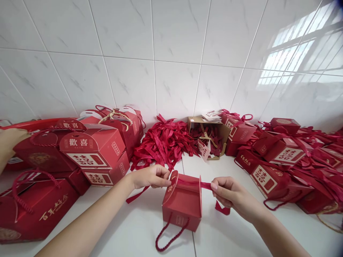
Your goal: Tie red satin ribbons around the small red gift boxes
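Note:
A small red gift box (182, 203) stands on the white surface between my hands, its twisted cord handle (171, 246) drooping over the near side. A red ribbon (187, 184) runs across the box top, through its two raised end flaps. My right hand (227, 192) pinches the ribbon just right of the box, and a loose tail hangs below the fingers. At the left flap, my left hand (154, 177) has thumb and fingers closed on the ribbon; its other tail (137, 195) trails out below. The exact pinch point there is partly hidden by the fingers.
Behind the box lie a heap of red ribbons (166, 139) and an open cardboard box (226, 134) of ribbon pieces and cards. Red gift boxes (93, 146) are stacked left; ribboned boxes (281, 153) pile up right. Another person's arm (12, 142) reaches in at far left.

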`<state>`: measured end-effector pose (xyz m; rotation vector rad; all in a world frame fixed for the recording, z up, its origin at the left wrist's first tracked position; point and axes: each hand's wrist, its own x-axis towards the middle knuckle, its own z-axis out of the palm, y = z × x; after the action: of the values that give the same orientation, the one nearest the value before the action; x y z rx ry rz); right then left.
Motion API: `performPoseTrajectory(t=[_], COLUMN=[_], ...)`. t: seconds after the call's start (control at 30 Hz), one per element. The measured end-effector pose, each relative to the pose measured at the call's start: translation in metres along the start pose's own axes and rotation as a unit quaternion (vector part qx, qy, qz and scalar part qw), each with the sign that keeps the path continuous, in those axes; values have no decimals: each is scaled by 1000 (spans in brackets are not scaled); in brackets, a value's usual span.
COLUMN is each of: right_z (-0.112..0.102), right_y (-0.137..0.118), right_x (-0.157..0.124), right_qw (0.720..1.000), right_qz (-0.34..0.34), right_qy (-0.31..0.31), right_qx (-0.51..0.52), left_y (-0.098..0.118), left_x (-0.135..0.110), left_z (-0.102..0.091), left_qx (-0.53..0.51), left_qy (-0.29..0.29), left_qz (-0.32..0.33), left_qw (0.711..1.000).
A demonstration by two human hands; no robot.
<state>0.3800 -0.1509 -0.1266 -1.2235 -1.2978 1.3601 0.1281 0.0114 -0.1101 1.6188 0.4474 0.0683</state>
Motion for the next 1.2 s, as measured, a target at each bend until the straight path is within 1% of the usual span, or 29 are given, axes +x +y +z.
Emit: performPoseTrajectory(t=[0.1,0.23,0.33,0.4,0.47,0.53,0.6,0.7,0.8,0.87,0.93,1.0,1.07,1.2], right_z=[1,-1,-2,-2,0,2,3,1,-3,-4,-3,-1,1,1], right_y=[3,8,10,10,10,11,13,14,12,9,8,9,12,17], right_x=[3,7,10,11,13,15,17,17,15,13,12,11,12,17], right_qw=[1000,996,994,996,997,994,991,983,982,990,998,999,999,996], right_qz=[24,56,62,49,20,1,15,51,57,41,6,-19,-19,-1], right_qy=[1,-33,-47,-30,13,56,81,102,83,43,1,-28,-30,19], right_qx=[-12,-59,-72,-68,-75,-89,-108,-145,-157,-125,-69,-11,35,85], left_y=[-4,-13,-11,-6,-3,-4,-11,-22,-28,-29,-29,-31,-34,-35], left_x=[-1,-2,-4,-7,-8,-8,-6,-3,-2,-2,-1,1,4,10], left_z=[-3,-11,-15,-14,-12,-11,-12,-17,-22,-22,-21,-19,-15,-7], left_qx=[62,73,76,89,88,65,33,-6,-44,-63,-77,-91,-105,-139], left_qy=[-20,-52,-78,-94,-107,-112,-106,-82,-63,-54,-42,-29,-16,39], left_qz=[-21,-48,-58,-65,-78,-90,-86,-56,-22,-8,-3,-3,-6,-6], left_qw=[998,995,992,989,987,987,990,995,997,997,996,995,994,989])
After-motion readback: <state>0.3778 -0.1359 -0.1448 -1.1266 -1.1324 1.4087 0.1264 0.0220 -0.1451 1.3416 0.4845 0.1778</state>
